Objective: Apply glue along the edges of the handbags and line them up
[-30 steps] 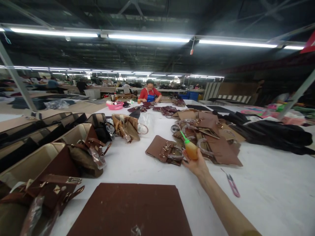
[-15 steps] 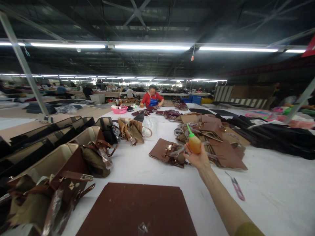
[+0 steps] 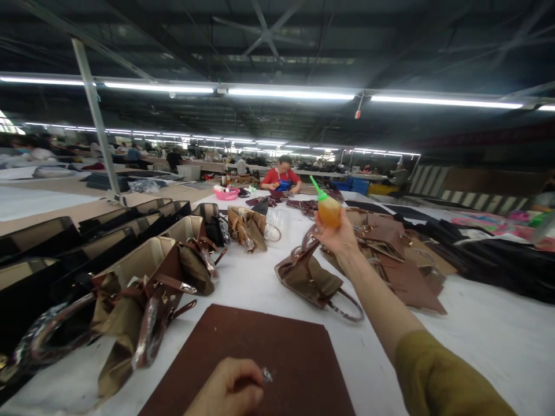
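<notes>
My right hand (image 3: 338, 240) is raised over the white table (image 3: 477, 341), closed round a small orange squeeze bottle (image 3: 328, 209) with a green nozzle, and a brown handbag (image 3: 310, 277) hangs or lies just below it, its handle near my fingers. My left hand (image 3: 229, 387) is at the bottom edge, fingers closed in a pinch on a small shiny bit (image 3: 266, 375) above a dark brown board (image 3: 277, 358).
Open brown and black handbags (image 3: 143, 271) line the table's left side. A heap of flat brown bag pieces (image 3: 399, 254) lies right of my arm, with black fabric (image 3: 498, 260) beyond. A person in red (image 3: 281, 176) works at the far end.
My right hand has lifted the orange bottle higher, and the brown bag below it has come up off the pile. My left hand has come into view over the brown board. The camera turned left.
</notes>
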Demonstrator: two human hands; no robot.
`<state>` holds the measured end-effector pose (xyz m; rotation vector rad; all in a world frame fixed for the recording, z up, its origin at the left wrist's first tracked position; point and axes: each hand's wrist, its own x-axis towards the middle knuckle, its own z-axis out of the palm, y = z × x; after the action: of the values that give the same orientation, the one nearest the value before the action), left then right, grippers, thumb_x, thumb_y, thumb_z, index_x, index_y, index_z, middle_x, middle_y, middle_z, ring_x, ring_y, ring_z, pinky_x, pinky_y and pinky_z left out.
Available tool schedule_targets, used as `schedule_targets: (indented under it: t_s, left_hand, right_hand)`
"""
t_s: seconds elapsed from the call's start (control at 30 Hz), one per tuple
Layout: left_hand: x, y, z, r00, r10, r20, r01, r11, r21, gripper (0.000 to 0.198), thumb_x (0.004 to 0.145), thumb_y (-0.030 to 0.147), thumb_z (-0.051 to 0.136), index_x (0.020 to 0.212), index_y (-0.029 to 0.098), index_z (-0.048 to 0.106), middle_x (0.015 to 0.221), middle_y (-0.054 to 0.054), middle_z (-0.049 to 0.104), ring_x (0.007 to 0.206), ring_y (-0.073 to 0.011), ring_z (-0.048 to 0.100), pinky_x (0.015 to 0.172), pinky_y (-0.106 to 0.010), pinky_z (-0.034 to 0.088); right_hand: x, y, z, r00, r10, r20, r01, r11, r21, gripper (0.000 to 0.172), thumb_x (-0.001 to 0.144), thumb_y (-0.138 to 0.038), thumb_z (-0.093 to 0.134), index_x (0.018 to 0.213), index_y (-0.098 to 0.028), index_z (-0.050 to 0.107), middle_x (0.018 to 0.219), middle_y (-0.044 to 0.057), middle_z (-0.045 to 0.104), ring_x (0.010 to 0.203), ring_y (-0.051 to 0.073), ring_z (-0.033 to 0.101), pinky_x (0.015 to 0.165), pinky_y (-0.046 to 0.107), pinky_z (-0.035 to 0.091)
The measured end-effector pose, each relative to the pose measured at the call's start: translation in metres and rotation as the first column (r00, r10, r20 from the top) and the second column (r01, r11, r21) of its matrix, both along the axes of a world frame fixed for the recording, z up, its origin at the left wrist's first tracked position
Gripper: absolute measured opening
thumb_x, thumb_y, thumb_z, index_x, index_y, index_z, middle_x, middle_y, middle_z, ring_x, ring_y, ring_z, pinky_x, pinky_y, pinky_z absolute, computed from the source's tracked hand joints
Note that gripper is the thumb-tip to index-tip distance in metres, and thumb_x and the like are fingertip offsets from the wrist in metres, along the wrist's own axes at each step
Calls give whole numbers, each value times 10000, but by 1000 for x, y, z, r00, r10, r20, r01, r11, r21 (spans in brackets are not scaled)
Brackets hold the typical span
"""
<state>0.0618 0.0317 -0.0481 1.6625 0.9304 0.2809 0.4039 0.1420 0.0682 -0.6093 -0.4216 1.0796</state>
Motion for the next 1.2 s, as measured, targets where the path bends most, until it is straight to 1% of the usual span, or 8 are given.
schedule_targets:
  t_s: [0.13, 0.23, 0.33, 0.43, 0.5, 0.6, 0.93, 1.2]
  left_hand:
    - [7, 20, -12, 953, 259, 156, -257, 966, -37, 280, 669, 344, 572, 871, 151, 588, 850, -40, 626, 812, -199, 568, 717, -270, 427]
    - [14, 32, -10, 829, 531, 174, -514, 847, -138, 638, 640, 456, 639, 1154, 112, 484, 1192, -160, 530, 1037, -256, 534, 803, -293, 434]
    - [21, 41, -5, 742, 638, 203, -573, 762, -300, 855, 676, 500, 643, 1334, 91, 282, 1331, -222, 391, 1122, -273, 493, 748, -289, 465]
    - [27, 49, -5, 707, 637, 309, -526, 765, -372, 893, 694, 431, 659, 1372, 106, 179, 1262, -211, 443, 883, -208, 594, 613, -257, 479]
    - [30, 53, -8, 699, 628, 342, -512, 773, -375, 856, 691, 295, 653, 1361, 96, 160, 1036, -137, 560, 628, -134, 571, 497, -232, 443]
    - [33, 55, -12, 694, 642, 327, -522, 761, -385, 811, 643, 100, 572, 1338, 66, 155, 719, 7, 529, 456, -101, 480, 400, -217, 381]
    - [39, 64, -10, 684, 676, 276, -563, 729, -390, 367, 634, 100, 555, 996, 106, 498, 556, 38, 481, 413, -75, 413, 388, -201, 340]
    - [30, 59, -11, 801, 566, 193, -464, 792, -396, 260, 597, 149, 592, 856, 129, 573, 580, 9, 548, 466, -98, 474, 446, -214, 387]
  right_hand:
    - [-21, -11, 33, 1000, 5, 0, -5, 998, 66, 496, 857, -606, 425, 986, -164, 610, 901, 74, 648, 695, 178, 615, 639, 381, 512]
    - [-42, -25, 53, 1000, 7, -26, -4, 996, 91, 457, 850, -607, 421, 959, -206, 613, 895, 64, 658, 716, 197, 628, 668, 438, 519]
    - [-63, -39, 71, 998, 17, -64, -10, 995, 97, 412, 867, -584, 399, 972, -241, 603, 916, 50, 656, 767, 213, 636, 716, 495, 507]
    - [-83, -50, 84, 995, 25, -93, -16, 995, 94, 406, 864, -583, 409, 987, -247, 602, 911, 49, 655, 780, 221, 636, 729, 516, 499]
    - [-95, -57, 88, 994, 31, -107, -20, 995, 96, 395, 861, -574, 428, 985, -246, 609, 907, 46, 657, 787, 215, 635, 719, 482, 509]
    - [-108, -66, 88, 992, 49, -120, -38, 995, 91, 363, 875, -537, 437, 962, -240, 626, 921, 50, 661, 799, 210, 635, 701, 442, 517]
    - [-114, -87, 75, 989, 66, -136, -57, 996, 74, 383, 876, -548, 406, 852, -244, 637, 835, 4, 666, 781, 177, 635, 701, 383, 510]
    - [-113, -86, 72, 985, 148, -86, -135, 981, 141, 473, 887, -574, 375, 963, -182, 629, 894, 71, 651, 708, 160, 631, 676, 367, 501]
